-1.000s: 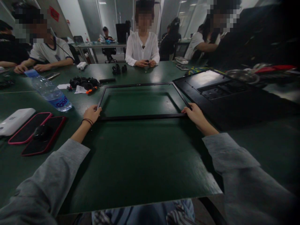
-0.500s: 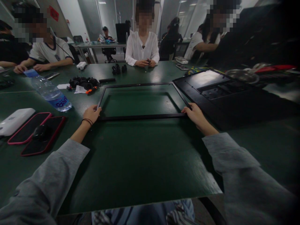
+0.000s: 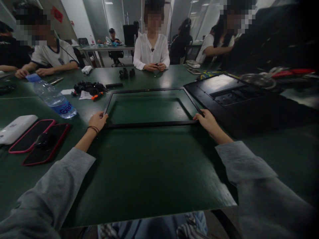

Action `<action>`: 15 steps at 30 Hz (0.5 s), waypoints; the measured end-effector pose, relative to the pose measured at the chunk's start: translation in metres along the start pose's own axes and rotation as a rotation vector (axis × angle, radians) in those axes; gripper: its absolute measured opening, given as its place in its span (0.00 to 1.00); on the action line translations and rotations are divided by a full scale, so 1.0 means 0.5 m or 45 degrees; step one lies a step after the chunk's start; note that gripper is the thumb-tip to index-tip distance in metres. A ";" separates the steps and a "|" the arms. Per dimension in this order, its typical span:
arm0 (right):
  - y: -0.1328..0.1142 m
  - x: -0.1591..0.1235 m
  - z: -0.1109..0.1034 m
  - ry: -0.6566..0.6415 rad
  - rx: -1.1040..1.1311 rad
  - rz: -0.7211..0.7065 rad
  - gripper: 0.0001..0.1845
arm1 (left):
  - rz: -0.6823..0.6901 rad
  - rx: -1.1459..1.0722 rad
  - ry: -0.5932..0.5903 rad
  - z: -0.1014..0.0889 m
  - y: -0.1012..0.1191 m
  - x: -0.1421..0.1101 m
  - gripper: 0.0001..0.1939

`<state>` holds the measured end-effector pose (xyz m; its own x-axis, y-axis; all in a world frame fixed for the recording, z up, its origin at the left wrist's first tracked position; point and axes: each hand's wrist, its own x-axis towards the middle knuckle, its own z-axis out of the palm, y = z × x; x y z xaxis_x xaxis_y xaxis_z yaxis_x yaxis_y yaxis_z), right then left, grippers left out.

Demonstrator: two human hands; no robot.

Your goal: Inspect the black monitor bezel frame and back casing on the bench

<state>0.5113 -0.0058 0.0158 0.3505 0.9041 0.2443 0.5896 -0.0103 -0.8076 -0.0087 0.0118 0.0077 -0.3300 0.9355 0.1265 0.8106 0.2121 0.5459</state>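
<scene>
Frame (image 3: 152,124) risks snagging and twisting

Green table (image 3: 159,172) lies beneath everything; its hard top could scuff the frame if the near bar scrapes along it. Shadows suggest a slight lift, but contact is hard to tell. Black panel (image 3: 259,116) sits just beside the frame's far right corner, so a small slide or turn to the right could catch one on the other. The thin frame itself, a hollow rectangle in front of the person, could bend if the hands pull unevenly. Water bottle (image 3: 53,99) stands beyond the left hand (image 3: 97,121), where a wide leftward swing could knock it over. That hand grips the left side near its near corner; the right hand (image 3: 208,123) grips the opposite side likewise, leaving the far bar unsupported by fingers. Small black parts (image 3: 87,87) near the far left corner could be pushed by a forward shove.
</scene>
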 end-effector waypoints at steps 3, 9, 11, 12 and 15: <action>-0.024 -0.011 -0.003 0.004 0.001 0.025 0.03 | 0.001 -0.004 -0.005 0.000 0.000 -0.001 0.25; -0.029 -0.015 -0.003 0.002 -0.003 0.036 0.04 | -0.006 -0.029 -0.002 -0.002 0.003 -0.004 0.24; -0.025 -0.014 -0.002 0.013 0.016 0.024 0.06 | -0.011 -0.033 -0.009 -0.003 0.004 -0.004 0.24; -0.025 -0.014 -0.001 0.012 0.021 0.024 0.06 | -0.014 -0.034 -0.014 -0.003 0.004 -0.004 0.25; -0.026 -0.013 -0.003 -0.011 0.005 0.041 0.06 | -0.024 -0.027 -0.020 -0.004 0.004 -0.004 0.25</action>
<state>0.5023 -0.0122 0.0254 0.3629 0.9071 0.2132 0.5753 -0.0381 -0.8171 -0.0073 0.0096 0.0101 -0.3372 0.9358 0.1028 0.7939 0.2239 0.5653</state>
